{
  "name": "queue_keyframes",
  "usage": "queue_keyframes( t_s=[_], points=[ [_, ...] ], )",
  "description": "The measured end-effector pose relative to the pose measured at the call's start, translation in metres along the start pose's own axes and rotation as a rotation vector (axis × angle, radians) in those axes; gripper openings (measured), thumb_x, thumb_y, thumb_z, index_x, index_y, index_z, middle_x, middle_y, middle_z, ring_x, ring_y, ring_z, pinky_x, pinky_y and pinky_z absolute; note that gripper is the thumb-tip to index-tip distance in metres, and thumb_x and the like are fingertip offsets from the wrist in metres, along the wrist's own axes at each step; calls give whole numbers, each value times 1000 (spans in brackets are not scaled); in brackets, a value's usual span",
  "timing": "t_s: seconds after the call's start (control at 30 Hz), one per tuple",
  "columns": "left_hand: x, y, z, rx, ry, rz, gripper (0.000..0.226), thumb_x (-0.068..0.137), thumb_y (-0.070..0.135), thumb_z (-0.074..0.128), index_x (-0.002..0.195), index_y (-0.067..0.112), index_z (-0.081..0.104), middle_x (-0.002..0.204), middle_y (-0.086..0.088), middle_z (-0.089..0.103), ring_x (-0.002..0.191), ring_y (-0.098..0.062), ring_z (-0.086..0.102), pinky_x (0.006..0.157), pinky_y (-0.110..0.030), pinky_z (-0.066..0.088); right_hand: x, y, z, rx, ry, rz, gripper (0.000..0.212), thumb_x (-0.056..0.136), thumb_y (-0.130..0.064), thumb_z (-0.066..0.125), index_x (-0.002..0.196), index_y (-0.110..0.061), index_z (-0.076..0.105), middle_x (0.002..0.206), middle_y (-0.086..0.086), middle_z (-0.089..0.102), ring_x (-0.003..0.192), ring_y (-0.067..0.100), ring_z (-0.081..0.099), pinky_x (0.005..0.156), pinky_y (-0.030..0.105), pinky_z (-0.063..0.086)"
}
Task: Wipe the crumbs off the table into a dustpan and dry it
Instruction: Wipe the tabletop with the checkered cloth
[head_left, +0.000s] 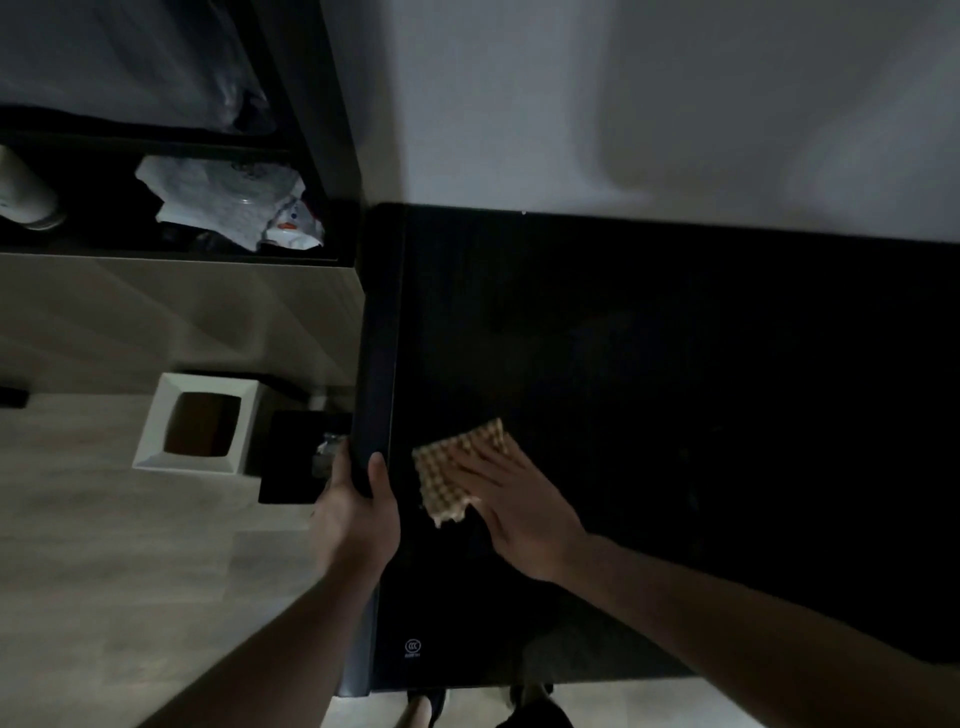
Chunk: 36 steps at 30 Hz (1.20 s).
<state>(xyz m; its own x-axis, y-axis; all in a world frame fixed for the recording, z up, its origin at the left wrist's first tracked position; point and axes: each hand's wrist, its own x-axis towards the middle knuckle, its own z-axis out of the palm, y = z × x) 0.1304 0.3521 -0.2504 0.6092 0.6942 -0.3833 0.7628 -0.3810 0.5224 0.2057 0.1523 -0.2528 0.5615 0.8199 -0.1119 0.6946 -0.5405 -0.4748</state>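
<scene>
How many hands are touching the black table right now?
2. The left hand grips the table at its left edge; the right hand lies flat on a checked cloth on top.

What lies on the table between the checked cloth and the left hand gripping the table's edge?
In the head view, only a bare dark strip of table separates the cloth from the left hand. Crumbs, if any, are too dark to make out.
</scene>
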Motion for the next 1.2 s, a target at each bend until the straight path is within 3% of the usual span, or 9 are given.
queue_keyframes(
  t_s=[0.13,0.3,0.43,0.5,0.6,0.7,0.93,1.07,1.2],
  points=[
    [-2,2,1,-6,-1,-1,53,106,53,38,154,31,42,124,-11,75,111,-40,71,90,-49,58,16,30,-41,239,275,262,41,97,-1,46,130,-9,68,131,9,70,124,28,63,115,7,21],
    [0,1,4,8,23,-2,54,106,52,40,156,34,40,125,-9,75,111,-40,72,89,-50,58,106,121,-118,278,618,691,43,103,-8,47,143,-18,59,137,9,66,128,31,58,111,27,38],
    [2,-1,7,6,29,-17,52,106,52,40,156,36,40,115,-8,77,103,-38,73,83,-46,59,176,156,-137,206,706,834,42,106,-13,41,144,-22,57,136,8,65,132,29,52,123,35,22],
    [4,-3,11,20,46,-25,53,105,52,41,156,36,40,112,-9,78,100,-37,74,80,-44,59,208,162,-128,173,634,885,42,106,-16,39,144,-22,56,143,7,60,137,27,49,123,40,16],
    [7,-5,14,49,69,-25,53,105,51,42,156,35,42,111,-9,78,99,-38,74,77,-43,56,244,159,-111,85,467,1025,57,102,-19,41,159,-16,32,168,9,26,157,29,18,124,58,-2],
    [6,-4,15,32,57,-21,53,106,48,43,156,33,42,112,-9,78,99,-37,74,76,-41,55,264,144,-99,45,448,1113,68,101,-24,42,163,-11,17,173,11,7,159,31,0,125,62,-5],
    [7,-2,11,17,37,-23,56,105,48,43,158,30,41,117,-9,78,101,-38,74,80,-43,56,279,114,-66,-38,410,905,77,92,-21,52,162,-17,22,172,11,12,159,33,5,125,61,-8],
    [8,-4,10,6,42,-19,58,104,52,40,159,33,38,119,-10,78,103,-39,74,81,-44,58,278,94,-52,-87,339,531,68,87,-15,55,154,-21,44,165,3,35,155,28,25,127,50,9],
    [6,-6,9,-34,49,22,52,106,48,42,156,32,41,123,-10,76,105,-38,74,84,-44,59,269,35,-22,44,325,176,56,82,-1,54,137,-8,63,147,10,59,141,31,48,120,45,32]
  ],
)
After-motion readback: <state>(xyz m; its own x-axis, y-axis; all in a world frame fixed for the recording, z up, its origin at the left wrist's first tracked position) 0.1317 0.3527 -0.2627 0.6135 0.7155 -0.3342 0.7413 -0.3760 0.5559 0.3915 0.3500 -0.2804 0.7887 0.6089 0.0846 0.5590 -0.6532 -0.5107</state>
